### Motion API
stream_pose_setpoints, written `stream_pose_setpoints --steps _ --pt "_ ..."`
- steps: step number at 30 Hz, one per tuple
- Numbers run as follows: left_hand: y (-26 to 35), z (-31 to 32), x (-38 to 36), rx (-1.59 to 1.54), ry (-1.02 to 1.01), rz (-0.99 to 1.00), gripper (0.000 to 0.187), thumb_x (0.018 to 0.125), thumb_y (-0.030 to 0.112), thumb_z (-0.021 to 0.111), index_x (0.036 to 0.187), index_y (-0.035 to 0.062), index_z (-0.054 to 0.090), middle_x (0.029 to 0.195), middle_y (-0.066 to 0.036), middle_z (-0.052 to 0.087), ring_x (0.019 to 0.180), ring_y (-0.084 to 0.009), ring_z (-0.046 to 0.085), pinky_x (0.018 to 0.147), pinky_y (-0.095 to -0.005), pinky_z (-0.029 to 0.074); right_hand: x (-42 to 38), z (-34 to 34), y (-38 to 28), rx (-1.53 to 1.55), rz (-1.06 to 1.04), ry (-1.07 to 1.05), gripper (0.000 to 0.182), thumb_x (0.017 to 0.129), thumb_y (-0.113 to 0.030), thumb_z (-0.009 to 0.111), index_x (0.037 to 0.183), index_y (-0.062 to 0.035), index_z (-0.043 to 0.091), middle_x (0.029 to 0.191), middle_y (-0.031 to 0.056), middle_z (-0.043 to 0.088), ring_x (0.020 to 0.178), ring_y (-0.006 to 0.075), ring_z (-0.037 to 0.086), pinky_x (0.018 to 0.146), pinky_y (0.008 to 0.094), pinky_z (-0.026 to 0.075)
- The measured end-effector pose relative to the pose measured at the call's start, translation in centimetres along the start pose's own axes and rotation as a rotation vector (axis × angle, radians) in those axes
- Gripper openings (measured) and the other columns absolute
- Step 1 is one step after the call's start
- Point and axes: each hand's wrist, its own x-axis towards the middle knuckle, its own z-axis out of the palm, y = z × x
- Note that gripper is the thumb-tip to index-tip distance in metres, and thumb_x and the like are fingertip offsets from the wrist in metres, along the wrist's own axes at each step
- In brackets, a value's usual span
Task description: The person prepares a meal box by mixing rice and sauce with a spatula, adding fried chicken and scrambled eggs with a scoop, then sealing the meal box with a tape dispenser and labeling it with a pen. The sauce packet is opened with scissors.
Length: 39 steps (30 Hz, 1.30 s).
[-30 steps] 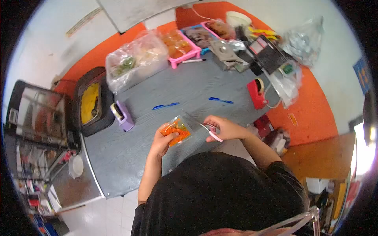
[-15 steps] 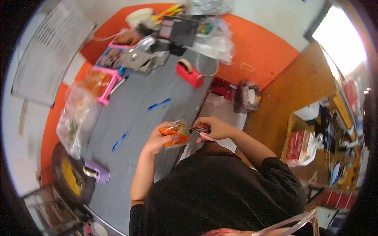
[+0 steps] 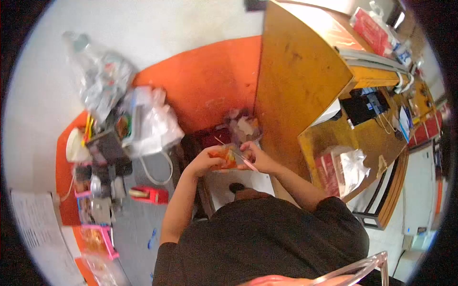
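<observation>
My left hand (image 3: 206, 161) is closed on a small clear packet with orange contents (image 3: 224, 159), held in front of my body over the floor beside the table. My right hand (image 3: 255, 156) grips a pair of scissors (image 3: 247, 163) with a pink handle. The scissor blades point up and left, across the top of the packet. Blur hides whether the blades are apart and whether they touch the packet.
The grey table (image 3: 136, 224) at the lower left bears a red tape dispenser (image 3: 149, 195), a blue pen (image 3: 152, 239) and a pink-edged tray (image 3: 112, 243). A bin with waste (image 3: 244, 126) stands beyond my hands. A wooden desk (image 3: 310, 148) is at the right.
The view has turned to the right, so the table now lies at the left. My hands, still holding the packet and scissors, have moved from the table's edge to over the floor near the bin.
</observation>
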Motion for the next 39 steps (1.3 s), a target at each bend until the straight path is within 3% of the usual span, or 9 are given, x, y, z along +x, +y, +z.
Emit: stream_pose_setpoints --steps 7,11,13,16,19,25,28,35,39 --pt "3.1 -1.3 11.8 -0.026 -0.095 -0.018 0.026 0.069 0.006 0.061 0.095 0.0026 0.056 0.089 -0.005 0.058 0.084 -0.0149 0.056 0.077 -0.0295 0.045 8.0 -9.5 1.6 0.124 0.221 0.430 0.061 0.064 -0.026 0.078 0.102 -0.0037 0.035 0.067 0.0065 0.054 0.047 0.0099 0.048 0.040 0.0237 0.041" --pt "0.4 -0.8 9.2 -0.417 -0.155 0.143 0.018 0.070 0.008 0.062 0.086 0.0049 0.054 0.081 -0.005 0.056 0.081 -0.0180 0.056 0.076 -0.0349 0.045 14.6 -12.4 16.5 -0.306 0.241 0.485 0.054 0.071 -0.027 0.071 0.101 -0.0016 0.035 0.070 0.0079 0.055 0.051 0.0122 0.051 0.043 0.0253 0.043" --pt "-1.7 -0.5 5.5 -0.585 0.011 0.095 0.018 0.069 0.007 0.063 0.084 0.0050 0.053 0.082 -0.006 0.055 0.078 -0.0200 0.055 0.076 -0.0387 0.046 16.8 -10.2 21.9 -0.230 -0.064 0.396 0.044 0.077 -0.025 0.063 0.099 0.0001 0.036 0.073 0.0091 0.055 0.057 0.0149 0.053 0.049 0.0282 0.045" --pt "-7.1 -1.5 -1.4 -0.657 0.119 0.115 0.032 0.069 0.006 0.065 0.097 0.0047 0.050 0.091 -0.009 0.058 0.091 -0.0226 0.058 0.084 -0.0396 0.046 12.8 -1.0 5.4 -0.499 -0.075 0.081 0.031 0.080 -0.021 0.057 0.095 -0.0001 0.041 0.073 0.0101 0.056 0.060 0.0181 0.053 0.056 0.0327 0.045" --pt "-9.3 0.7 -8.1 -0.832 0.339 0.372 0.036 0.069 0.003 0.063 0.103 0.0040 0.049 0.093 -0.010 0.058 0.090 -0.0248 0.058 0.084 -0.0414 0.046 12.2 6.5 1.2 -0.525 -0.190 -0.378 0.029 0.078 -0.022 0.058 0.093 -0.0020 0.044 0.069 0.0113 0.056 0.058 0.0211 0.054 0.056 0.0347 0.043" --pt "-13.6 10.3 -21.8 -1.097 1.167 0.718 0.041 0.071 0.005 0.060 0.110 0.0026 0.046 0.103 -0.014 0.056 0.097 -0.0279 0.055 0.086 -0.0429 0.045 8.8 21.4 0.1 -0.636 -0.566 -1.155 0.031 0.073 -0.027 0.062 0.086 -0.0032 0.046 0.067 0.0180 0.057 0.063 0.0350 0.057 0.054 0.0408 0.043" --pt "-15.2 16.7 -26.0 -1.100 1.420 0.918 0.043 0.072 0.012 0.063 0.112 0.0059 0.046 0.105 -0.011 0.055 0.098 -0.0273 0.054 0.084 -0.0426 0.046 6.1 28.5 0.5 -0.984 -0.798 -1.263 0.036 0.069 -0.027 0.064 0.087 0.0005 0.049 0.071 0.0205 0.059 0.066 0.0375 0.058 0.059 0.0455 0.046" --pt "-23.9 32.1 -32.1 -1.144 1.839 1.358 0.042 0.075 0.027 0.061 0.114 0.0134 0.049 0.107 -0.005 0.055 0.103 -0.0245 0.051 0.077 -0.0394 0.047 0.1 43.1 0.4 -1.368 -0.607 -1.297 0.029 0.062 -0.021 0.069 0.078 0.0019 0.061 0.079 0.0196 0.062 0.076 0.0314 0.062 0.065 0.0402 0.049" --pt "-24.5 40.2 -36.1 -0.970 2.122 1.600 0.040 0.077 0.029 0.057 0.112 0.0110 0.049 0.113 -0.006 0.051 0.108 -0.0225 0.047 0.089 -0.0385 0.039 -11.5 48.1 1.0 -1.207 -0.953 -1.257 0.037 0.073 -0.025 0.065 0.096 0.0025 0.059 0.085 0.0197 0.062 0.081 0.0309 0.061 0.068 0.0352 0.048"
